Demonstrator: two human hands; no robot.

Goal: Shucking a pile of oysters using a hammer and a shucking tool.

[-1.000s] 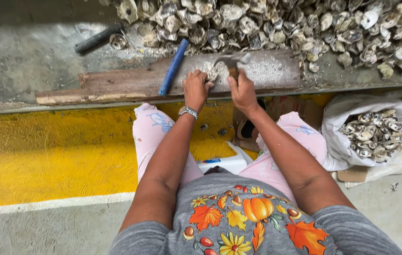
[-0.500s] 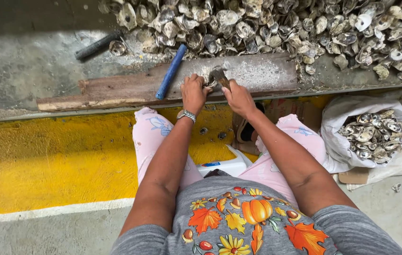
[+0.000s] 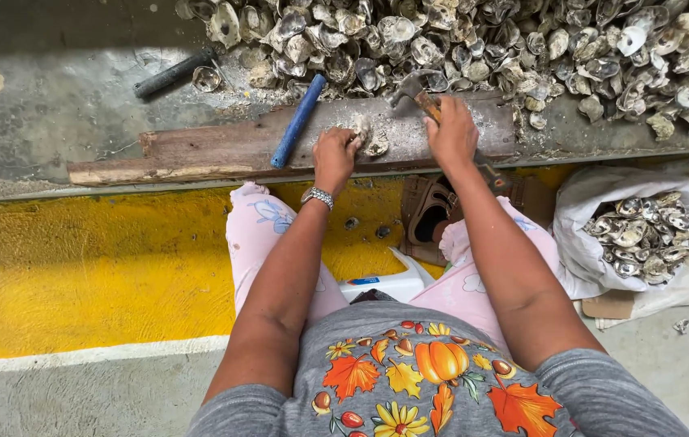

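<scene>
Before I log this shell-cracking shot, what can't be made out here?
Head view only:
- Oyster: mostly covered by the left hand; whether cracked is unclear.
- Hammer: its handle is hidden in the right hand.
- Shell pile: cut off by the top and right edges.
- White sack: depth hidden by the shells inside.

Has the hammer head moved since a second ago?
Yes. The hammer in the right hand has lifted off the wooden board, toward the shell pile; earlier its head sat lower, between the hands.

Bare wooden plank (image 3: 199, 150) lies open left of the blue-handled tool (image 3: 297, 121). Behind, a heaped oyster shell pile (image 3: 482, 36) blocks reach.
</scene>
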